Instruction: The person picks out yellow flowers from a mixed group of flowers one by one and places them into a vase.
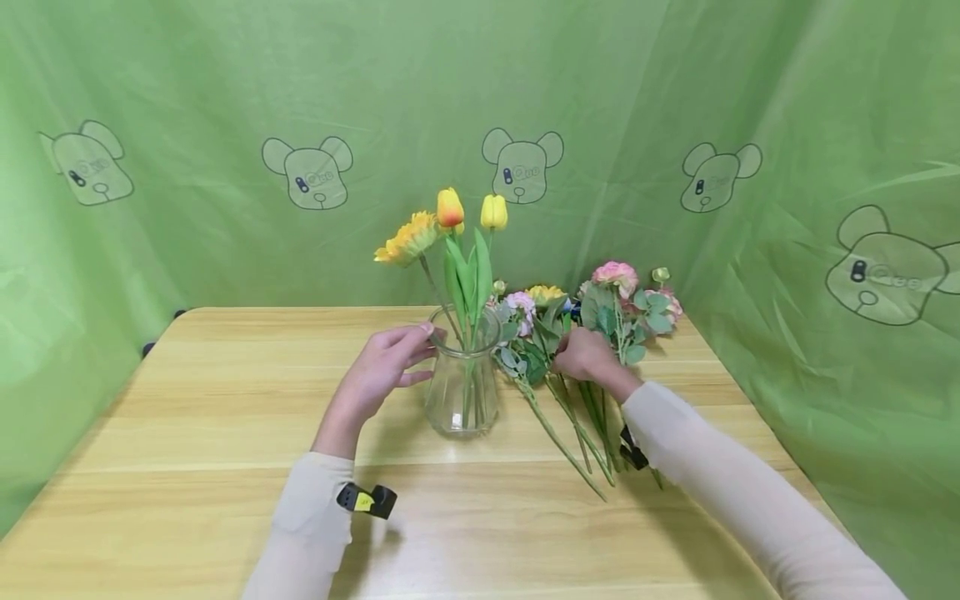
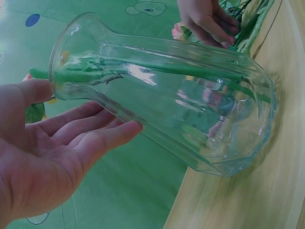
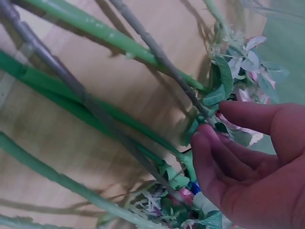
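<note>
A clear glass vase (image 1: 461, 400) stands upright on the table, holding an orange-yellow sunflower (image 1: 408, 239), a red-and-yellow tulip (image 1: 450, 208) and a yellow tulip (image 1: 494, 212). My left hand (image 1: 390, 362) touches the vase's left side near its rim, fingers mostly straight along the glass (image 2: 190, 100). To the right of the vase, my right hand (image 1: 585, 354) reaches into a pile of loose flowers. Its thumb and fingertips pinch a thin grey-brown flower stem (image 3: 164, 57). The bloom on that stem cannot be made out.
Pink flowers (image 1: 615, 277), a lilac flower (image 1: 521, 310) and another yellow bloom (image 1: 545, 293) lie in the pile, green stems (image 1: 558, 446) pointing toward me. Green fabric (image 1: 420, 100) with bear-head outlines hangs behind and beside the wooden table (image 1: 225, 417).
</note>
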